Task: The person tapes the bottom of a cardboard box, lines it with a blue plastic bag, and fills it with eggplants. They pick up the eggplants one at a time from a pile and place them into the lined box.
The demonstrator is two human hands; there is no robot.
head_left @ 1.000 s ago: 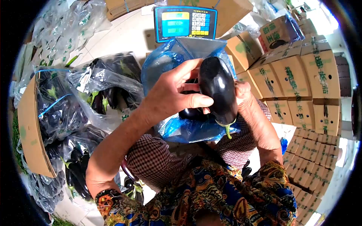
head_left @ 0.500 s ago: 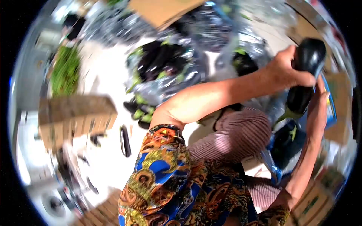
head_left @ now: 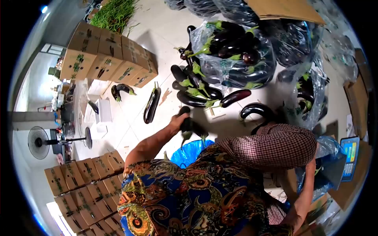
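My left hand point(head_left: 176, 122) is closed round dark eggplants point(head_left: 191, 126), which hang stem-down over the floor beside a blue plastic bag point(head_left: 188, 152). They look like two, partly blurred. My right forearm reaches up at the right, and its hand is hidden behind my checked trouser knee. Several loose eggplants point(head_left: 193, 99) lie on the tiles ahead, next to an open clear bag heaped with eggplants point(head_left: 236, 72). One long eggplant point(head_left: 152, 105) lies apart on the left, and a curved one point(head_left: 258, 111) rests just ahead of my knee.
Stacked cartons point(head_left: 84, 173) stand at lower left, and more cartons point(head_left: 114, 59) at upper left near green beans point(head_left: 114, 15). A fan point(head_left: 37, 142) is at far left. At the right are a blue-framed scale display point(head_left: 349, 159), a clear bag of eggplants point(head_left: 305, 92) and cardboard.
The view has swung left. My left hand has moved from the far right, where it held a large eggplant near my right hand, to the left with eggplants in it. My right hand has dropped from sight.
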